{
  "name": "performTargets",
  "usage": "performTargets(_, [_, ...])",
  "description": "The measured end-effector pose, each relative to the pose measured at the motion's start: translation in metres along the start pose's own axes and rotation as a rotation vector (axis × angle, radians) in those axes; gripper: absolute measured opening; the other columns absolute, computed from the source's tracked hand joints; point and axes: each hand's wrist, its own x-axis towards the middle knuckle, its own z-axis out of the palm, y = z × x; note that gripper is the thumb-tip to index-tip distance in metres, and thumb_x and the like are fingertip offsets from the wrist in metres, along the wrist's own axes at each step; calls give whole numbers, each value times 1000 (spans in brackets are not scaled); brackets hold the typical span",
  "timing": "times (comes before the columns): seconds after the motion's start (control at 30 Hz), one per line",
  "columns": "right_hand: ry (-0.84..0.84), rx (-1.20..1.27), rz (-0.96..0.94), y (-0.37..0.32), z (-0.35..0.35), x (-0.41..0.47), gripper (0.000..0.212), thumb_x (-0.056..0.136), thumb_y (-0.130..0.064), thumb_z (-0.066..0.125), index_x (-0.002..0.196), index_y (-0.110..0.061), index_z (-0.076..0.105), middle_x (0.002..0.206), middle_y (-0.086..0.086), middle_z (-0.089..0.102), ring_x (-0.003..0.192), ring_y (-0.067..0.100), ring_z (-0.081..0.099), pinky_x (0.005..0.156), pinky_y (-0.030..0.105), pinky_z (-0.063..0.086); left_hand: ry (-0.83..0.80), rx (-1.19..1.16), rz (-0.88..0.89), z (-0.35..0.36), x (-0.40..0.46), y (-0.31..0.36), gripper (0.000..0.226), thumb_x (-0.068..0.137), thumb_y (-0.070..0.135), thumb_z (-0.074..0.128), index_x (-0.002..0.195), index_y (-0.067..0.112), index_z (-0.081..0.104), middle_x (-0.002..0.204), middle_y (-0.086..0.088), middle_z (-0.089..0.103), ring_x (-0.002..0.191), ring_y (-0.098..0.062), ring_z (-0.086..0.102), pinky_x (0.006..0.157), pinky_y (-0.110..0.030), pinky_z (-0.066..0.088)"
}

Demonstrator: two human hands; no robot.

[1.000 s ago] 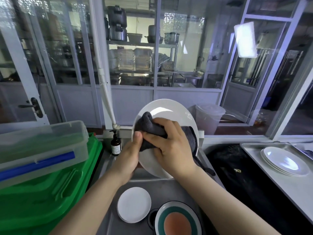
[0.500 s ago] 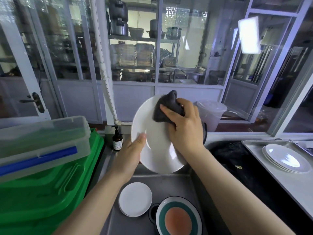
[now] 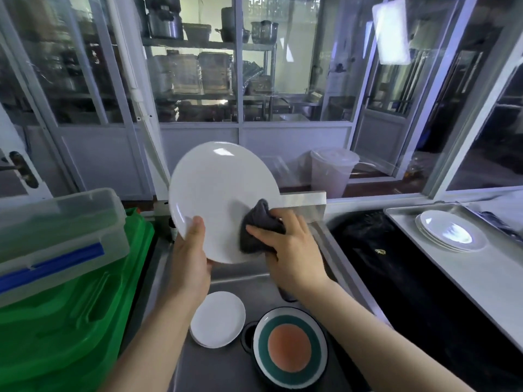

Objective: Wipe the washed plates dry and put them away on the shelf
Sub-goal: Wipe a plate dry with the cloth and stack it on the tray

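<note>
A white plate [image 3: 218, 193] is gripped by the left hand [image 3: 192, 258] and rubbed with a cloth [image 3: 259, 230] bunched in the right hand [image 3: 294, 250], while more plates [image 3: 218, 318] in the sink are left undried.

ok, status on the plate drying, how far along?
Done, apparently: a stack of white plates sits on the metal tray at right. In hand: left hand holds a large white plate upright while right hand wipes it with a dark cloth. Left: small white plates and a coloured plate in the sink.
</note>
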Motion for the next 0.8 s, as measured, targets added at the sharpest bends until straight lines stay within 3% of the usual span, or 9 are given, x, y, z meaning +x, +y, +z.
performTargets(0.1, [-79, 33, -17, -1, 1, -14, 47, 71, -2, 60, 111, -23, 74, 117, 14, 59, 94, 40, 56, 73, 44, 53, 12, -21, -36, 2, -1, -6, 28, 94, 41, 47, 116, 29, 60, 109, 6, 73, 100, -16, 70, 81, -37, 59])
performTargets(0.23, [-142, 54, 51, 14, -5, -36, 45, 74, -3, 58, 111, -21, 73, 122, 15, 57, 101, 40, 54, 81, 43, 51, 54, -21, -171, 5, -9, -21, 41, 94, 49, 50, 126, 24, 57, 122, -4, 68, 103, -22, 68, 85, -42, 53])
performTargets(0.37, [-129, 46, 229, 36, -9, -77, 46, 77, 2, 64, 114, -24, 72, 127, 11, 55, 107, 36, 52, 87, 40, 49, -6, -2, -232, 7, -23, -41, 24, 98, 43, 45, 108, 35, 66, 111, 5, 73, 98, -14, 70, 74, -37, 56])
performTargets(0.47, [-66, 2, 365, 54, -17, -113, 50, 72, 6, 70, 112, -23, 73, 124, 10, 57, 109, 35, 53, 87, 39, 49, -38, -10, -287, 9, -36, -56, 27, 99, 39, 46, 93, 47, 71, 102, 15, 73, 92, -8, 70, 71, -38, 58])
performTargets(0.6, [-69, -100, 510, 80, -34, -161, 47, 72, 3, 75, 110, -23, 74, 123, 11, 58, 108, 36, 55, 82, 43, 53, -31, -27, -441, 14, -51, -79, 19, 100, 44, 44, 102, 41, 63, 86, 19, 74, 76, -3, 71, 55, -28, 57])
performTargets(0.7, [-115, -204, 574, 101, -46, -198, 49, 68, 0, 81, 109, -25, 74, 121, 9, 59, 106, 34, 57, 75, 39, 53, -40, 0, -505, 16, -61, -95, 19, 97, 48, 48, 101, 37, 63, 88, 15, 75, 85, -9, 70, 64, -33, 56])
performTargets(0.8, [-246, -301, 675, 128, -52, -231, 46, 76, -9, 78, 116, -30, 70, 128, 6, 55, 112, 29, 53, 78, 36, 52, -53, 70, -527, 22, -70, -107, 22, 98, 45, 47, 90, 42, 67, 85, 18, 74, 89, -11, 67, 71, -38, 55])
